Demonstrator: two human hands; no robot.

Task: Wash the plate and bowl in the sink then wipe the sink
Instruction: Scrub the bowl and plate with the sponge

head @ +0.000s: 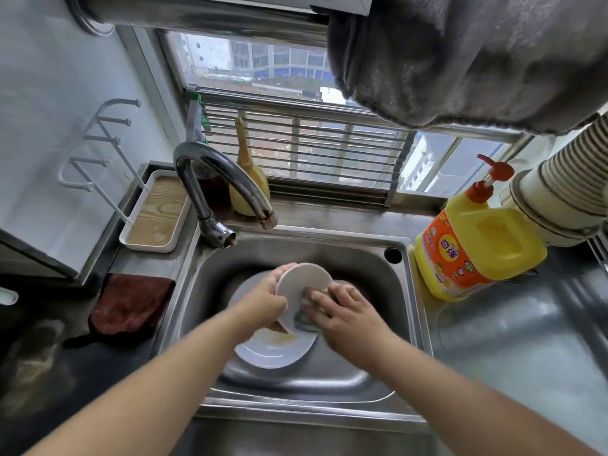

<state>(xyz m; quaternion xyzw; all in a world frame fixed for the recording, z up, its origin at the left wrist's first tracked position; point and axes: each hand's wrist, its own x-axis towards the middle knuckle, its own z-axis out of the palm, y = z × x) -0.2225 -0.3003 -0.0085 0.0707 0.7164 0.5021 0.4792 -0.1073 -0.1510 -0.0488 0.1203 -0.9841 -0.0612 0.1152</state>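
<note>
While the bowl point(304, 284) is gripped by the left hand point(263, 302) over the sink point(399, 327) and scrubbed with a sponge point(309, 299) clutched in the right hand point(345, 312), the greasy plate point(273, 348) underneath probably gets done next.

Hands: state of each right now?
Left hand: holding the bowl, fingers round its rim.
Right hand: pressing a sponge against the bowl.

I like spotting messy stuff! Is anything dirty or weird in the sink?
Yes. The plate lying in the sink has a brownish smear of food on it, not yet washed off. The left hand holds the bowl tilted while the right hand scrubs it with a sponge.
</note>
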